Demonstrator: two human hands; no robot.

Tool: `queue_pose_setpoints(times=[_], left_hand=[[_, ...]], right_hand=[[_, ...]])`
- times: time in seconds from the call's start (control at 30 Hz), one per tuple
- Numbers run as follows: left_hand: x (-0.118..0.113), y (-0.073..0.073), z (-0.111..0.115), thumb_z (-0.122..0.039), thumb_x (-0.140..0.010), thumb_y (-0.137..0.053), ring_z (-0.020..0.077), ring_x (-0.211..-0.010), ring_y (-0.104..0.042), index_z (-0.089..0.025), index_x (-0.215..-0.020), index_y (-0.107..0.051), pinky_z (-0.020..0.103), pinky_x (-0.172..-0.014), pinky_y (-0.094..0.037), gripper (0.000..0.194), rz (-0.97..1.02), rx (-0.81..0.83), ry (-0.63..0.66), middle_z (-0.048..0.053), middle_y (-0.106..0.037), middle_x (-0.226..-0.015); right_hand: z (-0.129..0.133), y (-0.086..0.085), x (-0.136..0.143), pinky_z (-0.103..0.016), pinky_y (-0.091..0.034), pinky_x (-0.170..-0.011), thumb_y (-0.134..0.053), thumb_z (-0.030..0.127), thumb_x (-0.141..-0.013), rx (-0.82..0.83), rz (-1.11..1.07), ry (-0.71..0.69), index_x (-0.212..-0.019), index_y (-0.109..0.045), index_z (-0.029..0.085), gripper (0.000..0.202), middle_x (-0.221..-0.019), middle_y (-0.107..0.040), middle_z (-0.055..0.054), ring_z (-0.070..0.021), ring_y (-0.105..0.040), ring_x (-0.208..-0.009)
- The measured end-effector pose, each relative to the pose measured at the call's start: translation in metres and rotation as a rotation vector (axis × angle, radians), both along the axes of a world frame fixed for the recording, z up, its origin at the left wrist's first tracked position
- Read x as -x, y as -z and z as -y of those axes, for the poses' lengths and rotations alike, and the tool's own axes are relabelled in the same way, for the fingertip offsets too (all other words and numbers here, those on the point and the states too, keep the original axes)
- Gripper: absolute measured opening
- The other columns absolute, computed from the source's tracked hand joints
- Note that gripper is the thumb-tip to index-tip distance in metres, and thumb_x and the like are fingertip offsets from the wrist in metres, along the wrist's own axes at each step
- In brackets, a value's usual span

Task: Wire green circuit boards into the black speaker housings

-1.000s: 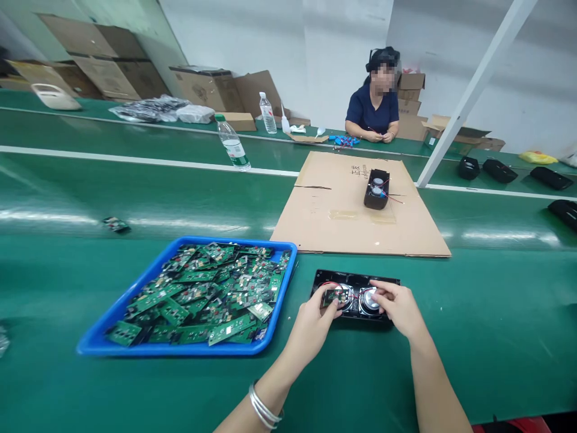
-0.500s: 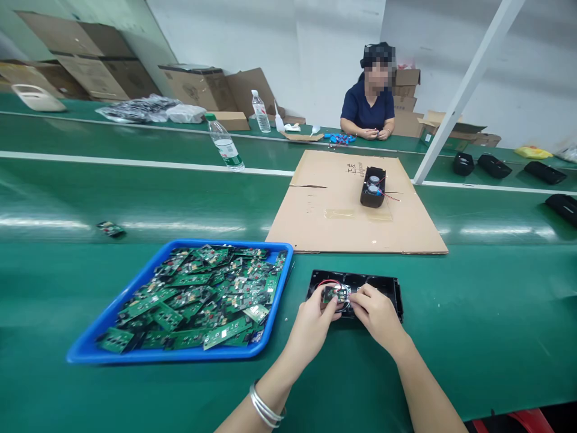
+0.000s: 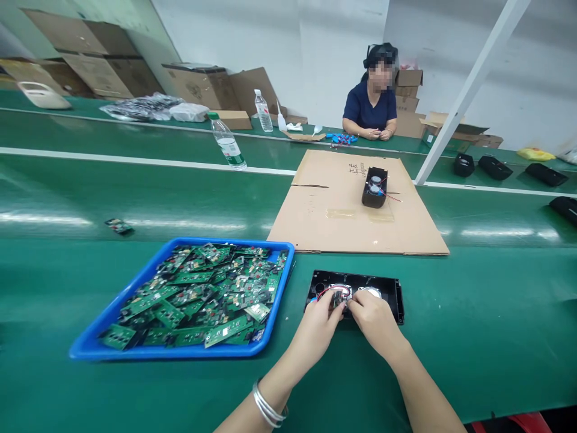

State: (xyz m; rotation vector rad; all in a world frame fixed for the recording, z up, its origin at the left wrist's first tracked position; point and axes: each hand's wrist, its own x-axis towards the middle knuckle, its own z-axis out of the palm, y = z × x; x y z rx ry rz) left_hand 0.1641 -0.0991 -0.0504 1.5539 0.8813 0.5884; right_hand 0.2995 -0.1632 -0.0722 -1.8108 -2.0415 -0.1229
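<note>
My left hand (image 3: 319, 322) is closed on a small circuit board (image 3: 337, 299), which is tilted and partly hidden by the fingers. Against the board's right edge, the fingertips of my right hand (image 3: 373, 313) are pinched together; what they grip is too small to make out. Both hands are over an open black speaker housing (image 3: 393, 290) lying flat on the green bench. Inside it, part of a round speaker (image 3: 370, 292) shows beside my right fingers. Red wires (image 3: 325, 291) loop near my left fingertips.
A blue tray (image 3: 180, 356) heaped with circuit boards stands at left. Beyond the housing, a cardboard sheet (image 3: 311, 222) carries another open speaker housing (image 3: 381, 195). One loose board (image 3: 119, 226) and a water bottle (image 3: 229, 146) are farther left. A person (image 3: 370, 108) sits opposite.
My left hand has tipped the circuit board, so its face shows less. Both hands stay close together over the housing, and more of the speakers inside is visible. The view has shifted slightly.
</note>
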Motion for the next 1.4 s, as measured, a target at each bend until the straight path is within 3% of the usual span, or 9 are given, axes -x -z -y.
queue_pose_setpoints(times=[0.3,0.7,0.8,0.87,0.97,1.03,1.07,1.23,1.4], left_hand=[[0.008,-0.014,-0.005,-0.023,-0.081,-0.046,0.0249,-0.081,-0.064,-0.024,-0.085,-0.062,0.032,-0.072,-0.048,0.016,-0.103,-0.219,0.117,0.003,-0.069,-0.082],[0.007,-0.008,-0.004,-0.020,-0.081,-0.040,0.0216,-0.069,-0.061,-0.021,-0.091,-0.060,0.031,-0.062,-0.045,0.022,-0.203,-0.293,0.185,0.005,-0.068,-0.080],[0.007,-0.006,-0.003,-0.021,-0.082,-0.039,0.0226,-0.071,-0.063,-0.020,-0.095,-0.059,0.032,-0.064,-0.047,0.024,-0.222,-0.260,0.140,0.006,-0.068,-0.080],[0.009,-0.005,-0.003,-0.023,-0.082,-0.039,0.0229,-0.071,-0.065,-0.020,-0.100,-0.058,0.033,-0.063,-0.049,0.026,-0.221,-0.220,0.096,0.006,-0.069,-0.080],[0.012,-0.004,-0.004,-0.027,-0.083,-0.039,0.0236,-0.072,-0.067,-0.019,-0.103,-0.056,0.033,-0.061,-0.052,0.027,-0.206,-0.151,0.053,0.007,-0.068,-0.077],[0.013,-0.005,-0.006,-0.030,-0.083,-0.039,0.0236,-0.076,-0.068,-0.019,-0.102,-0.055,0.032,-0.061,-0.054,0.028,-0.188,-0.115,0.049,0.007,-0.068,-0.081],[0.013,-0.005,-0.007,-0.031,-0.083,-0.040,0.0237,-0.079,-0.068,-0.019,-0.102,-0.055,0.032,-0.061,-0.055,0.027,-0.170,-0.071,0.039,0.008,-0.068,-0.084],[0.009,-0.004,-0.014,-0.031,-0.076,-0.051,0.0261,-0.081,-0.068,-0.015,-0.102,-0.050,0.032,-0.056,-0.057,0.031,-0.100,0.228,-0.050,0.012,-0.068,-0.089],[-0.004,-0.005,-0.014,-0.038,-0.071,-0.057,0.0266,-0.071,-0.069,-0.014,-0.087,-0.053,0.032,-0.052,-0.055,0.029,-0.100,0.269,0.004,0.011,-0.070,-0.073]], right_hand=[[0.000,0.007,-0.002,-0.025,-0.043,-0.056,-0.047,0.020,-0.088,-0.008,-0.214,0.072,-0.099,-0.056,0.015,0.015,-0.072,-0.060,-0.003,-0.0153,-0.056,-0.063],[-0.004,-0.003,0.003,-0.029,-0.046,-0.061,-0.056,0.014,-0.081,0.166,-0.308,0.108,-0.093,-0.061,0.015,0.013,-0.077,-0.060,-0.005,-0.0186,-0.057,-0.069],[0.000,-0.016,-0.006,-0.028,-0.049,-0.066,-0.063,0.015,-0.076,0.223,-0.342,0.098,-0.098,-0.059,0.018,0.023,-0.082,-0.062,-0.003,-0.0174,-0.059,-0.074],[0.004,-0.024,-0.018,-0.032,-0.048,-0.080,-0.069,0.021,-0.071,0.249,-0.335,0.108,-0.109,-0.055,0.021,0.041,-0.100,-0.061,-0.005,-0.0198,-0.057,-0.093],[0.008,-0.028,-0.033,-0.051,-0.028,-0.103,-0.078,0.037,-0.058,0.318,-0.183,0.110,-0.127,-0.042,0.023,0.080,-0.136,-0.038,-0.011,-0.0308,-0.030,-0.127],[0.008,-0.024,-0.038,-0.059,-0.013,-0.105,-0.081,0.041,-0.050,0.382,-0.058,0.094,-0.135,-0.031,0.023,0.100,-0.143,-0.024,-0.013,-0.0347,-0.017,-0.132],[0.008,-0.021,-0.038,-0.059,-0.010,-0.105,-0.081,0.039,-0.049,0.398,-0.014,0.090,-0.137,-0.029,0.023,0.103,-0.143,-0.025,-0.014,-0.0349,-0.017,-0.132],[0.013,-0.010,-0.028,-0.056,-0.014,-0.105,-0.079,0.032,-0.054,0.294,0.016,0.121,-0.134,-0.033,0.023,0.092,-0.132,-0.039,-0.012,-0.0315,-0.032,-0.123],[0.030,-0.007,-0.033,-0.055,-0.015,-0.104,-0.072,0.030,-0.060,0.204,0.018,0.199,-0.130,-0.036,0.022,0.079,-0.131,-0.040,-0.013,-0.0319,-0.033,-0.121]])
